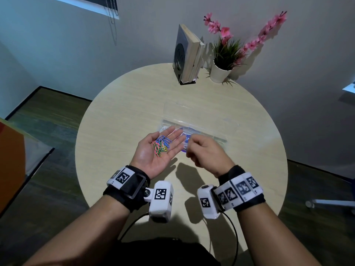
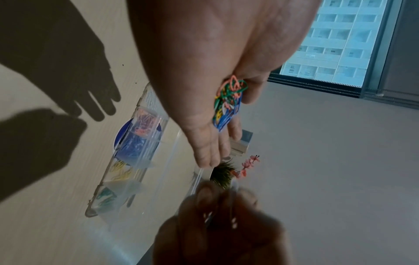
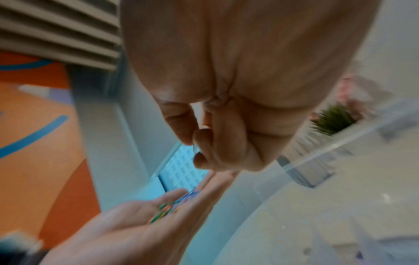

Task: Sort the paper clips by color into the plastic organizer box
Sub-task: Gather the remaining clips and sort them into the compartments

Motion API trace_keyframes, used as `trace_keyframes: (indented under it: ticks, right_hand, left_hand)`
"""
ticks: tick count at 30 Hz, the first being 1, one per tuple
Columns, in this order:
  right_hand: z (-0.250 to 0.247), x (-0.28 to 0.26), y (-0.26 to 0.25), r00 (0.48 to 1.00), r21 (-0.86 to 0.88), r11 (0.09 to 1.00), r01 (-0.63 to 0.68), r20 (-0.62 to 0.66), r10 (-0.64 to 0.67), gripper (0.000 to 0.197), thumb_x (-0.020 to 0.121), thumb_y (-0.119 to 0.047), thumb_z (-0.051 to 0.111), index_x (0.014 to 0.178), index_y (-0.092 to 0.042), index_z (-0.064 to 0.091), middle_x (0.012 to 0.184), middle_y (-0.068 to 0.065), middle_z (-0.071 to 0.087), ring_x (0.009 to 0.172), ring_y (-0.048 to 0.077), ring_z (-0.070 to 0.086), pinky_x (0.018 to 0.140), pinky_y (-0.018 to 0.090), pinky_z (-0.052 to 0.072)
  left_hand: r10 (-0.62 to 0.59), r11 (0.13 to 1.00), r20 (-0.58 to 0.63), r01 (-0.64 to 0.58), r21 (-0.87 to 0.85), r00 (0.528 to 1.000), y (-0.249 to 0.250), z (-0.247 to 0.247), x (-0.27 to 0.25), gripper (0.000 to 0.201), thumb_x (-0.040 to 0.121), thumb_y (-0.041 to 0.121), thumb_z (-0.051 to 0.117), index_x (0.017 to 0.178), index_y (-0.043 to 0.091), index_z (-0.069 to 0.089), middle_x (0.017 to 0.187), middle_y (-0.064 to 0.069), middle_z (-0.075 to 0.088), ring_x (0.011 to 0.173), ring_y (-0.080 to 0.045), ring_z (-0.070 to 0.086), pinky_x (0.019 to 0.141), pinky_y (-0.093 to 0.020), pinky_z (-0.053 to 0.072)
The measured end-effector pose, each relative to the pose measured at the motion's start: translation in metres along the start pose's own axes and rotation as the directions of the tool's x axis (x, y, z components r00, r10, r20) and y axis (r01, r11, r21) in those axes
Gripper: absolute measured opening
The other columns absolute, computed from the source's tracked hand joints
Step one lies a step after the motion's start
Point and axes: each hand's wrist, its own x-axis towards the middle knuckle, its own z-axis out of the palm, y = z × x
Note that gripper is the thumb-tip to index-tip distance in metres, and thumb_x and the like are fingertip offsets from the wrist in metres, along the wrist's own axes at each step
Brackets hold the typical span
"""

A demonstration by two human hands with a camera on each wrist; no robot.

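Wrist bands [image 1: 126, 179]: black straps, white blocks printed with square black codes, both forearms; black cables trail off them.
Left hand [image 1: 153, 152]: palm up, fingers straight and relaxed, carrying a loose heap.
Paper clips [image 1: 161, 145]: thin coated wire loops, blue, green, pink, yellow, tangled on the left palm [image 2: 228, 102].
Right hand [image 1: 203, 152]: fingers curled, thumb and fingertips pinched together just beside the left hand's fingertips; right wrist view blurred, a thin sliver at the pinch [image 3: 195, 147], can't tell if it's a clip.
Organizer box [image 1: 194, 131]: clear plastic, long, lid open, on the table beyond the hands; compartments [image 2: 127, 161] hold pink, blue, yellow, green clips separately; near end hidden by hands.
Table [image 1: 119, 116]: round, pale wood grain, hand shadows on it.
Far edge: books [image 1: 189, 54] in a black stand, white pot [image 1: 219, 72] with spiky green plant and pink flowers.
Room: grey walls, dark floor, window blind cut off top left.
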Motion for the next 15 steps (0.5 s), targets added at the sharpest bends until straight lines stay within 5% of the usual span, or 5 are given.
trace_keyframes:
  ticks: [4,11,15]
  right_hand:
    - [-0.014,0.027,0.019,0.983,0.204,0.969,-0.138,-0.094,0.159,0.034,0.076,-0.003,0.051,0.048,-0.020,0.045,0.058,0.016,0.052,0.044,0.018,0.039,0.044,0.024,0.030]
    - [0.008,0.099,0.025,0.971,0.002,0.981,-0.194,-0.142,0.192,0.020,0.078,0.003,0.051,0.068,-0.014,0.047,0.056,0.009,0.056,0.042,0.017,0.050,0.043,0.026,0.040]
    - [0.035,0.137,0.027,0.958,-0.025,0.965,-0.260,-0.129,0.255,0.020,0.085,-0.005,0.049,0.068,-0.011,0.055,0.062,0.011,0.062,0.047,0.019,0.060,0.054,0.036,0.055]
  left_hand:
    - [0.038,0.998,-0.012,-0.039,-0.055,0.999,0.009,-0.008,0.003,0.041,0.088,0.020,0.037,0.116,-0.001,0.058,0.126,-0.024,0.060,0.110,-0.041,0.062,0.091,-0.053,0.049]
    - [0.084,0.993,-0.068,-0.090,-0.080,0.994,0.028,-0.019,0.010,0.043,0.091,0.021,0.035,0.103,-0.001,0.070,0.125,-0.024,0.061,0.112,-0.039,0.061,0.091,-0.054,0.047]
    - [0.101,0.991,-0.076,-0.107,-0.081,0.992,0.037,-0.021,0.013,0.041,0.094,0.022,0.032,0.116,0.001,0.060,0.125,-0.023,0.061,0.114,-0.039,0.060,0.094,-0.051,0.047]
